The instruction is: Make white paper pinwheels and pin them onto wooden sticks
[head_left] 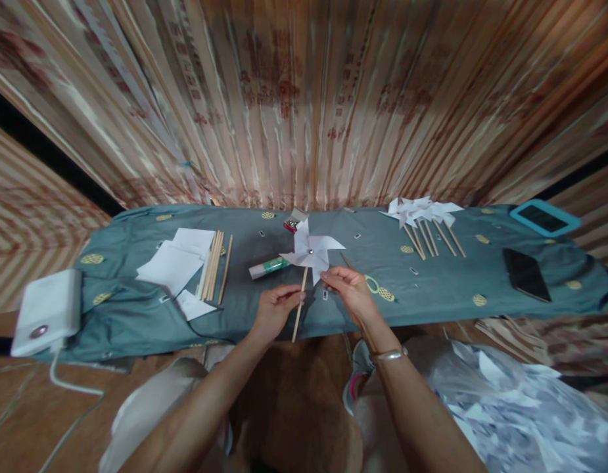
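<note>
A white paper pinwheel (311,249) with a round pin head at its centre is held up in front of me on a thin wooden stick (298,322). My left hand (278,309) pinches that stick below the blades. With thumb and fingertips, my right hand (350,289) grips the lower right blade. Just left of the pinwheel lies a green and white glue stick (269,267). Behind it sits a small open box (294,220) with red and metallic bits. Scissors with a yellow-green handle (371,284) lie beside my right hand, partly hidden.
White paper squares (173,266) and several wooden sticks (213,266) lie at left, near a white device with a cable (50,312). Several pinwheels (422,211) rest back right. A blue-framed tablet (545,218) and dark phone (525,274) lie far right. A bag of white pieces (530,407) stands below.
</note>
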`<state>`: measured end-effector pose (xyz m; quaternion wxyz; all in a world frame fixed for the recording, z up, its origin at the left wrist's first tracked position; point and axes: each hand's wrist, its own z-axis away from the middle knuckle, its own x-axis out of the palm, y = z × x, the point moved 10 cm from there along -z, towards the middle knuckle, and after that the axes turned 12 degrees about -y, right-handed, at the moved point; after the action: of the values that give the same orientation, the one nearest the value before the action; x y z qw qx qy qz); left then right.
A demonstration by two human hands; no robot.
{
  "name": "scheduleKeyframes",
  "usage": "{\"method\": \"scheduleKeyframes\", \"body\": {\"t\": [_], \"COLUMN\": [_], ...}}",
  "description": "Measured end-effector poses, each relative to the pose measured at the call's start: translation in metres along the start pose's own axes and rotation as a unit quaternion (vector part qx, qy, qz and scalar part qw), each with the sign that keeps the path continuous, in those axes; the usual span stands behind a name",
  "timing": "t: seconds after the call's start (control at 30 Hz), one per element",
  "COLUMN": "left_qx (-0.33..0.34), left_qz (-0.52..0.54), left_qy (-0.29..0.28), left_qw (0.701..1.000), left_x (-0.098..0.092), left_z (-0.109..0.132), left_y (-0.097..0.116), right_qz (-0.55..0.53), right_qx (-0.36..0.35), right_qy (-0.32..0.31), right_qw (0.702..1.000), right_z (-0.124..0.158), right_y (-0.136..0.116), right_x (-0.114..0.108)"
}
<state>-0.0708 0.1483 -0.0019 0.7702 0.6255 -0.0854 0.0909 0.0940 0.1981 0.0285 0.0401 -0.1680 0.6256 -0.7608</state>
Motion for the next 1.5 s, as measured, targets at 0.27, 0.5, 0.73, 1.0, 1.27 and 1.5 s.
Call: {"method": "scheduleKeyframes", "body": {"t": [0.27, 0.5, 0.73, 1.0, 1.27, 1.5], "left_qx": [0.008, 0.01, -0.023, -0.071, -0.08, -0.082], "left_qz": [-0.02, -0.013, 0.005, -0.027, -0.037, -0.033], "left_qy": [-0.017, -0.016, -0.014, -0.079, -0.09, -0.079], "left_qw": [1.0, 1.0, 1.0, 0.994, 0.992, 0.993], "left_x": [0.002, 0.002, 0.0, 0.017, 0.019, 0.017], "left_z": [-0.002, 0.001, 0.006, 0.011, 0.01, 0.009], "left_y": [-0.001, 0.004, 0.002, -0.009, -0.012, -0.014], "right_qz": [-0.012, 0.025, 0.066, -0.028, -0.032, -0.027], "right_qx": [0.006, 0.0, -0.022, -0.039, -0.019, -0.006], "right_qy": [-0.031, -0.046, 0.089, 0.028, 0.048, 0.045], "right_qw": [0.999, 0.999, 0.994, 0.998, 0.998, 0.999], "right_z": [0.001, 0.002, 0.008, 0.001, 0.002, 0.003], "right_y": [0.007, 0.003, -0.011, -0.014, -0.012, -0.01], "right_x": [0.015, 0.013, -0.058, -0.041, -0.042, -0.042]}}
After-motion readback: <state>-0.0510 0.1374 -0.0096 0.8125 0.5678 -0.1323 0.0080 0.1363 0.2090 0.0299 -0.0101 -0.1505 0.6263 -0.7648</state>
